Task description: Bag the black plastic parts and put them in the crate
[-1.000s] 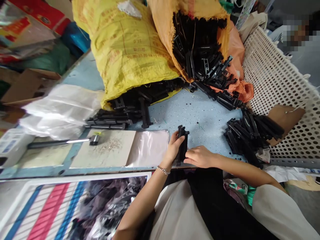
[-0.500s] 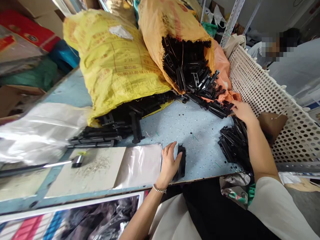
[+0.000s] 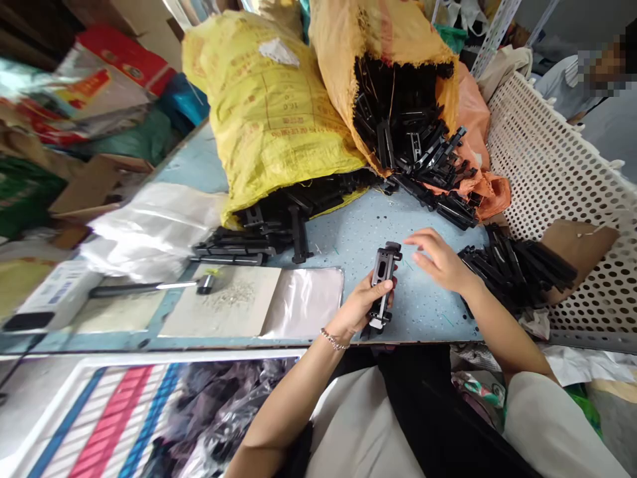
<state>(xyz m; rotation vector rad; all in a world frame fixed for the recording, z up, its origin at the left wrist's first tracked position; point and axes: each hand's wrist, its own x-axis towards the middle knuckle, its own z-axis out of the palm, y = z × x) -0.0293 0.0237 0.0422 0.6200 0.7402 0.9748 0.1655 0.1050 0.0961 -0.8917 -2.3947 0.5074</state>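
Note:
My left hand point(image 3: 362, 304) is closed around a long black bracket-like part point(image 3: 382, 271) with an oval slot along its middle, tilted up above the table's front edge. Just to the right, my right hand point(image 3: 438, 262) is open, its fingers stretched toward the part's upper end and apart from it. A pile of similar black parts point(image 3: 520, 265) lies beyond my right forearm. More black parts point(image 3: 432, 156) spill from the mouth of an orange woven sack point(image 3: 336, 40), and others point(image 3: 298, 232) stick out from under a yellow woven sack point(image 3: 279, 113).
On the left of the blue table point(image 3: 358, 222) lie a hammer point(image 3: 205, 284), a cardboard sheet point(image 3: 249, 312) and clear plastic bags point(image 3: 159, 229). A white perforated basket point(image 3: 552, 166) borders the right side. Below the front edge sits a striped container point(image 3: 107, 425). A person point(image 3: 557, 83) is behind the basket.
My left hand has lifted the black part off the table and turned it. My right hand has left the parts at the right and come in toward it. The view has shifted.

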